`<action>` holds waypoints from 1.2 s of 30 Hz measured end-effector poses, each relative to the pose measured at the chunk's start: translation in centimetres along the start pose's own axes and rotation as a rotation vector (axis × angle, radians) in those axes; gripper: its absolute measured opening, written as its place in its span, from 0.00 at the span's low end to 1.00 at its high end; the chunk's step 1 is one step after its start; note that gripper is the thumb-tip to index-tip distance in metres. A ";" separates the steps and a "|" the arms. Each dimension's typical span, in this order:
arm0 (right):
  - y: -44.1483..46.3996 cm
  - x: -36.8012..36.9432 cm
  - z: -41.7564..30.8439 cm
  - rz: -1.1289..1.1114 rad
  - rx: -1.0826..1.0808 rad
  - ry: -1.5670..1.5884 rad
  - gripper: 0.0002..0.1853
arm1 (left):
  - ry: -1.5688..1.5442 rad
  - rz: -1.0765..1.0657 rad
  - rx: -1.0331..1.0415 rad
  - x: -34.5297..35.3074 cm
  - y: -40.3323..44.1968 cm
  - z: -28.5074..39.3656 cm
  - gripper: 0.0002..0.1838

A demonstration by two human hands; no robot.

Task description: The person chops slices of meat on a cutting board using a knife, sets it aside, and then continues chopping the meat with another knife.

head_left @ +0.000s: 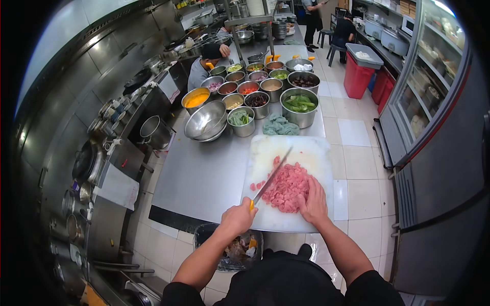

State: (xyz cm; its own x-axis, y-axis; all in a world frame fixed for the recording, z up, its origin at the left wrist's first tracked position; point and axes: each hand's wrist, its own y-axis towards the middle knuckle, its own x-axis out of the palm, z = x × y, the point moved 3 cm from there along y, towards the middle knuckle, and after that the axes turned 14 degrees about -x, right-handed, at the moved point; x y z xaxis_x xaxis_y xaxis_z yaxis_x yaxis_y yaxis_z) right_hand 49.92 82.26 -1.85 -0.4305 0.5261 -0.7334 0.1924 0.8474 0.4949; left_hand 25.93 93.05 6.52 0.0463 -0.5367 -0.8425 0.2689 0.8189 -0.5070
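Observation:
My left hand (238,218) is closed round the yellow handle of a kitchen knife (272,176), its blade slanting up and to the right along the left side of the meat. A heap of chopped raw pink meat (287,187) lies on a white cutting board (265,145), with a few loose bits to its left. Against the heap's right side rests my right hand (314,204), fingers stretched out and touching the meat. Part of the blade's lower edge is hard to tell apart from the meat.
Behind the board sit a green cloth (280,125), a pot of green vegetables (300,108), several ingredient pots and stacked metal bowls (205,120). Below the table's front edge stands a waste bin (228,264). A person (200,71) is beyond the table's left side; a glass-door fridge (426,76) stands right.

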 end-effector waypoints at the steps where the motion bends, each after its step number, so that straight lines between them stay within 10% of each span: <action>1: -0.1 0.1 0.0 -0.002 -0.008 0.004 0.40 | -0.027 0.020 -0.014 0.6 0.1 -0.3 0.22; 36: -0.2 -0.3 -0.2 -0.014 0.072 0.047 0.40 | 0.023 0.046 0.005 -1.7 -1.1 -1.2 0.22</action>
State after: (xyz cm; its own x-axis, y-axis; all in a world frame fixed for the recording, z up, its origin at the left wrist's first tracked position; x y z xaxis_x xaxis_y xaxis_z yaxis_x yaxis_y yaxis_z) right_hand 49.87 81.94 -1.60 -0.4741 0.5115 -0.7166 0.2486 0.8586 0.4484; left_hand 24.38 93.34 8.26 0.0369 -0.4941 -0.8686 0.2714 0.8415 -0.4671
